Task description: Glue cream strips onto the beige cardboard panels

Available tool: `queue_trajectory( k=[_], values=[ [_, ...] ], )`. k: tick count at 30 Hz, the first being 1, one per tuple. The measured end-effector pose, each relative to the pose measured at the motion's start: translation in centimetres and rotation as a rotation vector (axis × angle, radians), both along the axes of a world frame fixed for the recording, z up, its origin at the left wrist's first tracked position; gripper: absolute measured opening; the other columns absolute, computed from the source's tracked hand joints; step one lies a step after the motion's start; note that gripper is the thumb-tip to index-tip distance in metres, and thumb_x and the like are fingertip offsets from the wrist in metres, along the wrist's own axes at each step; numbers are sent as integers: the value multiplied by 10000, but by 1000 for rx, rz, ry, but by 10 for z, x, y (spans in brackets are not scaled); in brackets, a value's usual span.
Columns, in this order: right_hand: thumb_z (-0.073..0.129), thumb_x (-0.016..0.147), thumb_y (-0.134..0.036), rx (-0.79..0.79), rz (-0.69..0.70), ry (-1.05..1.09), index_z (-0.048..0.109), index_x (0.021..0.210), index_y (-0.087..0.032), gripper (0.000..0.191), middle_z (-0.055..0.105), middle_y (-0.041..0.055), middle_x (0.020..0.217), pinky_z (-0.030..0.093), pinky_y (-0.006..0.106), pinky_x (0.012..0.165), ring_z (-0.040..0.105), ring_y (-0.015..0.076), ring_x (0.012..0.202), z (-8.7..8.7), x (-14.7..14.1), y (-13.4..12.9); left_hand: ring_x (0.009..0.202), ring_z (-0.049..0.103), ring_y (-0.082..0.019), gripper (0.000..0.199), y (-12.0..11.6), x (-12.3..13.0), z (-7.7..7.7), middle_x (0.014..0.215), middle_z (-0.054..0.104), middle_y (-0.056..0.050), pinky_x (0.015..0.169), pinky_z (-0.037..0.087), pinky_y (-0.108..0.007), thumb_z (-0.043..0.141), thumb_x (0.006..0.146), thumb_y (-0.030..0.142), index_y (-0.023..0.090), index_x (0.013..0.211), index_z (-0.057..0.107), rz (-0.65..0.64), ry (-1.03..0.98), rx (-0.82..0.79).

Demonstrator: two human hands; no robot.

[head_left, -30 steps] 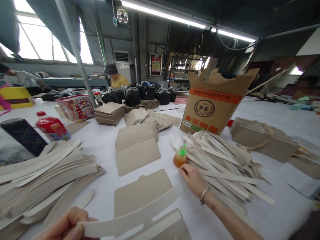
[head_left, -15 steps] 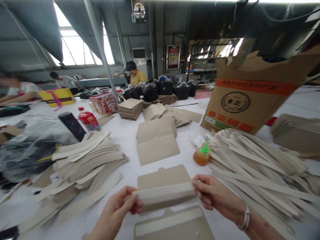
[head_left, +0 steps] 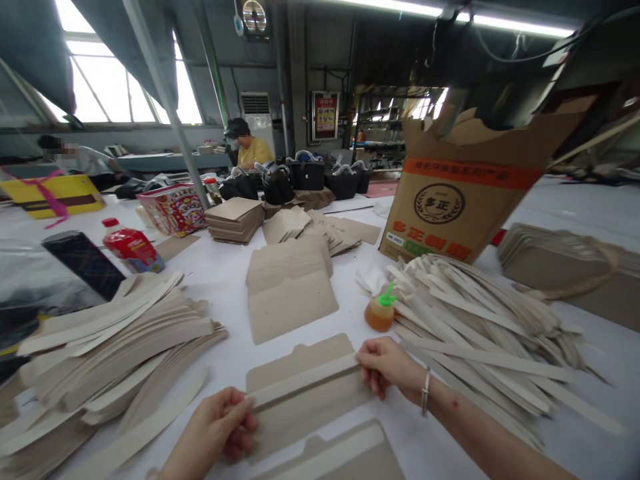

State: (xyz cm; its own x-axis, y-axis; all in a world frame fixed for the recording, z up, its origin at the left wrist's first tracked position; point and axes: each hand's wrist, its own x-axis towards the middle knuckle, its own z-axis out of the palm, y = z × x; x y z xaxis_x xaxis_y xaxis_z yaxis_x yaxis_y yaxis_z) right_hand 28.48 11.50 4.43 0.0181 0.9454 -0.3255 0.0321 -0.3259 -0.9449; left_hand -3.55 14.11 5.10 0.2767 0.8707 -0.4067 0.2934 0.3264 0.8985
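In the head view, the left hand (head_left: 220, 420) and right hand (head_left: 387, 363) pinch opposite ends of a pale strip (head_left: 305, 381), fingertips closed on it, apparently keeping it straight across a grey board (head_left: 315, 412); an amber bottle (head_left: 379, 315) stands just beyond the right hand, presumably within easy reach. Fingers hide the strip's ends, its contact with the board is unclear, and the frame crops a nearer board (head_left: 363, 465).

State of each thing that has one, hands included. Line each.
Left hand: pinching pale strip
Right hand: pinching its other end
Pale strip: held out between both hands
Tabbed board: flat, partly covered
Small bottle: green top on
Red bottle: capped
Carton: open-topped
Right strip pile: loose, jumbled
Ceiling light: lit
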Motion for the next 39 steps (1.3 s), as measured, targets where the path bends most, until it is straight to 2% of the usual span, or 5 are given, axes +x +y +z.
queue_trajectory(
  k=[5,9,25,30,39],
  values=[
    [548,751,-259,-22,-22,-40,473,681,-151,149,583,-15,485,348,161,259,465,86,305,-2,4,23,429,512,-107,647,24,5,-4,623,600,-29,369,299,-184,643,477,735,148,702,492,30,114,16],
    [519,792,-200,-28,-45,-96,472,683,-153,127,577,-22,472,326,151,240,478,92,296,-6,1,39,419,502,-116,640,36,8,-3,604,591,-37,350,304,-195,612,471,742,148,682,501,56,195,60],
    [479,881,-262,-83,-82,-216,449,643,-157,262,541,-33,470,313,131,248,522,87,339,-20,-8,49,370,503,-101,299,46,4,-20,555,609,-25,309,307,-178,575,725,430,145,714,483,161,243,51],
    [470,888,-259,-100,-89,-244,441,632,-155,278,534,-34,442,315,127,249,494,77,304,-18,-9,50,357,495,-108,393,46,5,-21,533,595,-19,302,316,-189,562,660,537,158,709,471,141,248,49],
    [516,818,-206,-84,-135,-201,447,692,-164,150,559,-41,455,353,150,245,535,120,313,-22,-7,54,311,411,-81,569,45,8,-27,470,540,1,321,279,-182,500,612,734,170,663,442,86,291,92]
  ],
)
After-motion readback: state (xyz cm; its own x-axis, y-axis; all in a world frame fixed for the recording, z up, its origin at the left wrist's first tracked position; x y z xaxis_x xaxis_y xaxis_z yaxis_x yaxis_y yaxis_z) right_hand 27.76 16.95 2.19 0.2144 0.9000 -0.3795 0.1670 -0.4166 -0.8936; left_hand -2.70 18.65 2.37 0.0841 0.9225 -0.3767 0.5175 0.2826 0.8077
